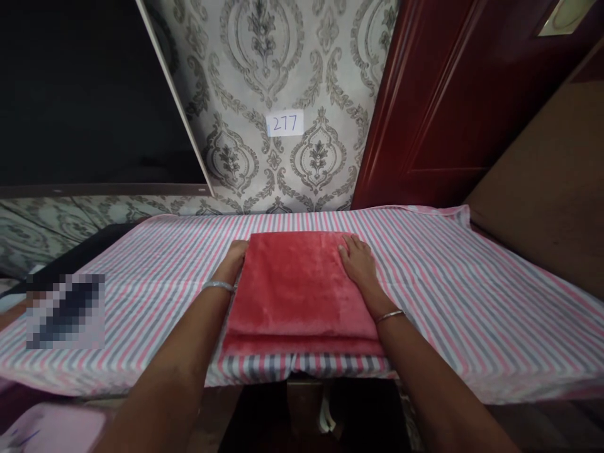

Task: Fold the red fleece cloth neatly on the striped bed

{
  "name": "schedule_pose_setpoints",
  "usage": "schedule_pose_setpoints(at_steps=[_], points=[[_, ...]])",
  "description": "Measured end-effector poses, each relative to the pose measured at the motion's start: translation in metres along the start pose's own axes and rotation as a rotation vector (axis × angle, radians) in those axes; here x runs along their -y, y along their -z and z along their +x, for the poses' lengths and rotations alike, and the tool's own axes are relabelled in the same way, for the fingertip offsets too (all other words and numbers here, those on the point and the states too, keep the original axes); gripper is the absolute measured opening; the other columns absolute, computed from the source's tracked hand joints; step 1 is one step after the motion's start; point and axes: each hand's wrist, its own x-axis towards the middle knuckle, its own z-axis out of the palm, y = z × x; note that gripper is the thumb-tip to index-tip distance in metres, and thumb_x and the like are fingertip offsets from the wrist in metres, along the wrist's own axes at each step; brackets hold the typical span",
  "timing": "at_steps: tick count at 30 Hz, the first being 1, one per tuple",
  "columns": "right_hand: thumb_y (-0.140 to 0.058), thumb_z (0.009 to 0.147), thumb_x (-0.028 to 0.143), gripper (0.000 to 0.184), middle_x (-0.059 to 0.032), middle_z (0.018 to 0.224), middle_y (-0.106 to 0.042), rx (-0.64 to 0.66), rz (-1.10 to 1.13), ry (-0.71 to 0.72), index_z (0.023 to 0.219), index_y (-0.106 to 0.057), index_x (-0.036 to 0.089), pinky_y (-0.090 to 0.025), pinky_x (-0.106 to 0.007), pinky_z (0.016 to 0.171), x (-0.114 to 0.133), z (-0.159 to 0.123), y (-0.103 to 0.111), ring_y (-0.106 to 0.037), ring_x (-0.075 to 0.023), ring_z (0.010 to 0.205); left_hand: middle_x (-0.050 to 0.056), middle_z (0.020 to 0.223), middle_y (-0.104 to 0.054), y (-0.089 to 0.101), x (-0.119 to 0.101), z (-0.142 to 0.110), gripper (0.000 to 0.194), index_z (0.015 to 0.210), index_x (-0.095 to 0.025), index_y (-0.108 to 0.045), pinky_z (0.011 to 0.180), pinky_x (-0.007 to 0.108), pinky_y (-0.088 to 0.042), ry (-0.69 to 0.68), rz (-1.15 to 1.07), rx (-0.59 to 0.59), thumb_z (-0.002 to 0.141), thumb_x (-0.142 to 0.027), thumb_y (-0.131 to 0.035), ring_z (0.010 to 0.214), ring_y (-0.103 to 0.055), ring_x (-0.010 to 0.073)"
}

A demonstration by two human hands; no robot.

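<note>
We have folded red plush fabric at the front edge of the striped tablecloth. Our right hand lies open on the fabric's far right corner; whether our left hand, at its left edge, grips, we cannot tell.

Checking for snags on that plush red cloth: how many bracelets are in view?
2: one bracelet at the wrist of the left hand, a thinner bracelet at that of the right hand. The pixelated patch at far left could hide others.
</note>
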Motion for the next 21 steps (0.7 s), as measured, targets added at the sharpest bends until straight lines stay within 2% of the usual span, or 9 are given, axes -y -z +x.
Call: schedule_pose_setpoints(at_steps=[3,5,6,8,10,11,13,16,21], points=[[-0.032,0.103,0.042,0.054,-0.0125,0.155,-0.047,0.02,-0.008,-0.02,0.148,-0.053,0.019,-0.044,-0.053,0.108,0.002,0.0,0.002,-0.043,-0.0343,0.136,0.019,0.086,-0.075,0.005,-0.014,-0.004,0.033,0.106,-0.006,-0.071,0.065,0.035,-0.057,-0.051,0.039,-0.051,0.078,-0.023,-0.071,0.086,-0.074,0.0325],[-0.032,0.103,0.042,0.055,-0.0127,0.155,-0.046,0.031,-0.007,-0.024,0.148,-0.053,0.019,-0.044,-0.054,0.108,0.003,0.0,0.004,-0.042,-0.0346,0.137,0.021,0.118,-0.073,0.007,-0.022,-0.015,0.045,0.127,-0.008,-0.064,0.084,0.039,-0.058,-0.137,0.05,-0.098,0.087,-0.026,-0.061,0.108,-0.071,0.0305],[-0.032,0.103,0.042,0.055,-0.0129,0.156,-0.046,0.034,-0.006,-0.024,0.148,-0.053,0.019,-0.044,-0.055,0.108,0.003,-0.001,0.005,-0.041,-0.0347,0.138,0.019,0.133,-0.067,0.007,-0.024,-0.024,0.05,0.136,-0.011,-0.059,0.097,0.04,-0.055,-0.234,0.078,-0.096,0.09,-0.028,-0.058,0.121,-0.065,0.0285],[-0.032,0.103,0.042,0.055,-0.013,0.156,-0.046,0.034,-0.005,-0.019,0.148,-0.052,0.019,-0.043,-0.055,0.109,0.003,-0.001,0.005,-0.04,-0.0347,0.139,0.014,0.154,-0.051,0.002,-0.02,-0.048,0.058,0.147,-0.016,-0.051,0.117,0.041,-0.039,-0.522,0.212,-0.014,0.093,-0.037,-0.056,0.143,-0.047,0.0262],[-0.031,0.103,0.042,0.055,-0.0132,0.156,-0.045,0.031,-0.004,-0.012,0.148,-0.052,0.019,-0.043,-0.055,0.108,0.001,-0.001,0.006,-0.041,-0.0347,0.138,0.013,0.163,-0.04,-0.006,-0.004,-0.077,0.065,0.152,-0.019,-0.047,0.125,0.049,-0.025,-0.796,0.439,0.128,0.095,-0.049,-0.054,0.153,-0.031,0.0297],[-0.031,0.103,0.042,0.055,-0.0133,0.156,-0.045,0.03,-0.003,-0.011,0.148,-0.052,0.019,-0.044,-0.055,0.108,0.001,-0.001,0.006,-0.041,-0.035,0.138,0.013,0.165,-0.036,-0.01,0.008,-0.09,0.068,0.154,-0.021,-0.045,0.125,0.055,-0.02,-0.864,0.557,0.182,0.095,-0.054,-0.052,0.155,-0.025,0.0324],[-0.031,0.103,0.043,0.056,-0.0135,0.157,-0.044,0.035,0.003,-0.008,0.149,-0.05,0.019,-0.044,-0.056,0.107,-0.001,-0.001,0.006,-0.04,-0.0355,0.138,0.012,0.167,-0.03,-0.016,0.031,-0.11,0.068,0.156,-0.024,-0.042,0.125,0.061,-0.015,-0.885,0.74,0.21,0.098,-0.057,-0.047,0.157,-0.019,0.0354],[-0.031,0.103,0.044,0.056,-0.0129,0.158,-0.043,0.047,0.024,-0.011,0.15,-0.05,0.02,-0.044,-0.058,0.107,-0.003,-0.001,0.005,-0.039,-0.0355,0.138,0.013,0.169,-0.024,-0.02,0.053,-0.121,0.067,0.159,-0.025,-0.036,0.124,0.063,-0.014,-0.875,0.882,0.172,0.101,-0.057,-0.041,0.157,-0.017,0.0356],[-0.029,0.103,0.045,0.058,-0.0137,0.161,-0.038,0.104,0.056,-0.035,0.153,-0.045,0.019,-0.04,-0.059,0.111,-0.004,0.004,0.006,-0.034,-0.0357,0.143,0.014,0.169,-0.023,-0.02,0.05,-0.117,0.068,0.161,-0.025,-0.032,0.124,0.063,-0.016,-0.877,0.91,0.178,0.101,-0.057,-0.039,0.157,-0.018,0.0362]])
